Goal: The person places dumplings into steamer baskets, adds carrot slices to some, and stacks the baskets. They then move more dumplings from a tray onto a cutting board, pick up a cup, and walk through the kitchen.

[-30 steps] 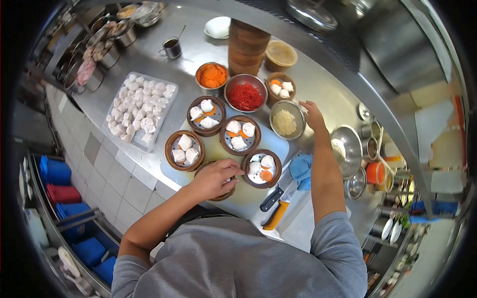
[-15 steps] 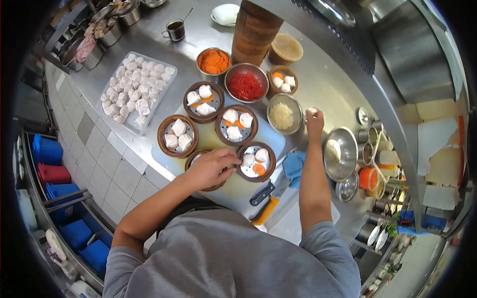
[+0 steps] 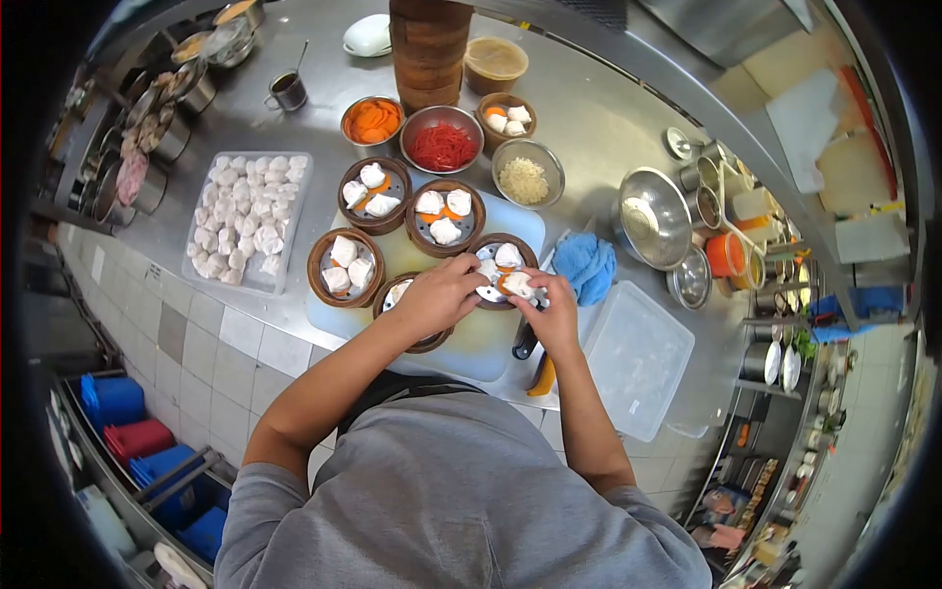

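My right hand [image 3: 551, 312] pinches a white dumpling [image 3: 517, 285] at the right side of a round bamboo steamer [image 3: 535, 257], over an orange slice. Inside that steamer lie two more dumplings [image 3: 508, 256]. At its left edge is my left hand [image 3: 444, 294], its fingers closed near a dumpling; whether they grip it cannot be made out. Below my left hand another steamer [image 3: 432, 342] is partly covered. Three more steamers with dumplings on orange slices [image 3: 345, 267] stand to the left and behind.
A plastic tray of many dumplings [image 3: 245, 221] lies left. Behind are bowls of orange slices [image 3: 373, 122], red shreds [image 3: 444, 145] and pale chopped bits [image 3: 524, 181]. A blue cloth [image 3: 584, 267], a knife [image 3: 525, 339] and a clear lid [image 3: 640, 358] lie right.
My right hand has come from beside the bowl of pale bits to the front right steamer, with the dumpling. My left hand stays at that steamer. The view has shifted.
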A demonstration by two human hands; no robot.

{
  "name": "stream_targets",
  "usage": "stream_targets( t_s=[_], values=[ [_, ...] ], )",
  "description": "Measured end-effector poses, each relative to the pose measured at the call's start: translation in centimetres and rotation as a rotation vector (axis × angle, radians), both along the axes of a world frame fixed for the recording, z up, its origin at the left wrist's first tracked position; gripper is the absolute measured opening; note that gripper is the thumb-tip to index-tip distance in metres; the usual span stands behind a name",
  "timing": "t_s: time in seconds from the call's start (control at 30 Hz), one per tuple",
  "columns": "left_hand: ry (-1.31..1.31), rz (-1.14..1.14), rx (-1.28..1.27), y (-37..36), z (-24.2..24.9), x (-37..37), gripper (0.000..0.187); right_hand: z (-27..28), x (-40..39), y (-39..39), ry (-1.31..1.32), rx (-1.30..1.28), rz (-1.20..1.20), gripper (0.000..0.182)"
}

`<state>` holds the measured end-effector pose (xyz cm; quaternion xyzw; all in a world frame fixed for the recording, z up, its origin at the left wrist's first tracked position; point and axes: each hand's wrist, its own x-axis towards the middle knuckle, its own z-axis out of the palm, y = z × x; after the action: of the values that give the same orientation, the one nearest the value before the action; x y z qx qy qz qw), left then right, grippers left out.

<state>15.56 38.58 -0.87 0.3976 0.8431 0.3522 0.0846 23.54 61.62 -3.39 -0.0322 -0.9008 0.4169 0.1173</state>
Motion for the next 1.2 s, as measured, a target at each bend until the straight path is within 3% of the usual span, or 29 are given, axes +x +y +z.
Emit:
stream_targets(
  t_s=[0.13,0.27,0.33,0.37,0.43,0.47,0.5,0.57,0.7,0.77,0.83,0.9,1.07,1.2],
  values=[
    [0.04,-0.045,-0.02,-0.3,-0.1,0.0,0.028,-0.7,-0.2,-0.7,0.127,0.152,0.041,0.027],
    [0.06,-0.073,-0.02,-0.8,0.1,-0.1,0.03,-1.4,0.2,-0.6,0.17,0.109,-0.041,0.025],
    [0.055,-0.051,0.012,-1.3,0.6,0.0,0.029,-1.2,-0.8,-0.2,0.034,-0.136,-0.226,0.026],
    [0.062,-0.05,0.01,-1.6,0.8,-0.2,0.029,-1.1,-1.5,0.3,0.041,-0.139,-0.224,0.026],
    [0.096,-0.012,0.008,-2.5,1.0,-0.8,0.028,-1.0,-3.3,1.7,-0.213,0.08,-0.083,0.03],
    [0.104,-0.013,0.004,-3.0,1.0,-1.0,0.028,-1.7,-4.3,2.2,-0.23,0.049,0.006,0.036],
    [0.107,0.017,0.009,-3.7,1.1,-1.4,0.027,-1.2,-4.7,2.2,-0.221,0.047,0.006,0.036],
    [0.121,0.05,0.018,-5.2,1.2,-2.2,0.027,-0.1,-5.7,2.3,-0.464,0.162,0.006,0.042],
    [0.132,0.144,0.028,-9.1,1.6,-2.1,0.027,0.9,-6.1,5.1,-0.411,0.129,0.039,0.046],
    [0.086,0.13,-0.143,-10.3,1.0,-1.8,0.029,3.5,-7.4,5.9,-0.385,0.056,-0.002,0.043],
    [0.1,0.129,-0.167,-10.4,0.5,-1.5,0.03,7.5,-10.5,6.2,-0.446,-0.049,-0.084,0.041],
    [0.119,0.127,-0.197,-10.3,0.4,-1.3,0.031,6.9,-15.1,7.7,-0.322,-0.01,-0.102,0.038],
    [0.103,0.143,-0.25,-9.9,0.5,-0.8,0.031,5.5,-26.4,7.2,-0.237,-0.222,-0.203,0.03],
    [0.043,0.166,-0.24,-10.3,1.1,-0.3,0.033,4.0,-32.9,6.5,-0.305,-0.198,-0.261,0.029]
  ],
)
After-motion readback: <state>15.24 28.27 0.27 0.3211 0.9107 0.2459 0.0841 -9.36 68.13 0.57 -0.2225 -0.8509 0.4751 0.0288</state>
